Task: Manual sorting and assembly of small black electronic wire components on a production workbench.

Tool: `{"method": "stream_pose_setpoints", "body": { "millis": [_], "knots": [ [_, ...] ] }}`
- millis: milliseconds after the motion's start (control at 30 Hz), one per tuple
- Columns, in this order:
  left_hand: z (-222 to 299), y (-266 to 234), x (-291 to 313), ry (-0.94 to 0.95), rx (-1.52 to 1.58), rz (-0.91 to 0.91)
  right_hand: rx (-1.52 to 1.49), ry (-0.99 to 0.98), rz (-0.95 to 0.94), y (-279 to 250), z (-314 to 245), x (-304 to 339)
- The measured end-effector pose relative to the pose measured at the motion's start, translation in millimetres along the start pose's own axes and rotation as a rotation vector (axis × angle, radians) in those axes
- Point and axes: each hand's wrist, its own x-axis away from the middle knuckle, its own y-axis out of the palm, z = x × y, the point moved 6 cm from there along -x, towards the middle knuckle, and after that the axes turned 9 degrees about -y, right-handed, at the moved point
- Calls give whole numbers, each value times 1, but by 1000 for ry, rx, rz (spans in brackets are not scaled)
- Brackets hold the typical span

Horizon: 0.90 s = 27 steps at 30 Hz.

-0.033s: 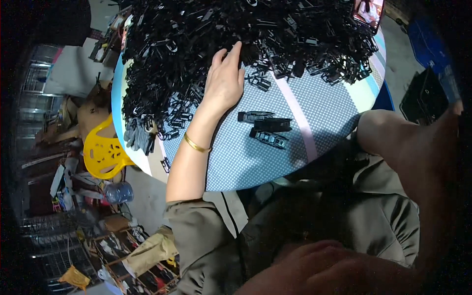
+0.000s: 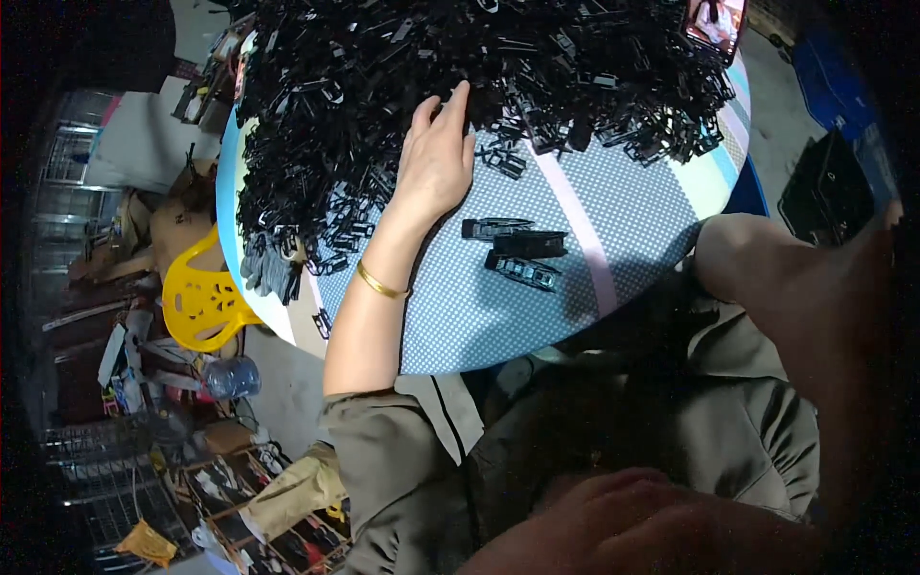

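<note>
On the round table (image 2: 460, 335), left hand (image 2: 436, 158) lies flat, palm down, fingers spread open, tips touching the edge of the pile (image 2: 460, 77); nothing gripped. Same pose and spot as the earlier frame, nothing moved. Right hand (image 2: 843, 287) is a blur at the right edge, well apart from the pile; cannot tell if its fingers are open or closed. Three clips (image 2: 513, 249) lie loose on bare cloth, just right of the left forearm. Gold bangle (image 2: 380, 284) on the left wrist. Table has a pale dotted cover with a lighter stripe. Pile is black, glossy, small rectangular plastic or metal pieces, tangled. Beyond the left rim: yellow chair (image 2: 196, 297), clear bottle (image 2: 230, 377), cluttered floor. Small screen (image 2: 714, 21) at top right.
</note>
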Motion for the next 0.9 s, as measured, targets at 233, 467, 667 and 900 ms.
{"method": "stream_pose_setpoints", "body": {
  "millis": [233, 467, 667, 900],
  "knots": [
    [12, -18, 2, 0, 2, 53, -60, -187, -54, -1, -13, 28],
    [5, -14, 3, -56, -19, 78, -103, -368, -155, -21, -90, 10],
    [5, -20, 9, -56, -148, 216, -154, -516, -230, -33, -166, -4],
    [-5, -50, 20, -130, -123, 434, -220, -702, -329, -46, -244, -16]
  ]
}}
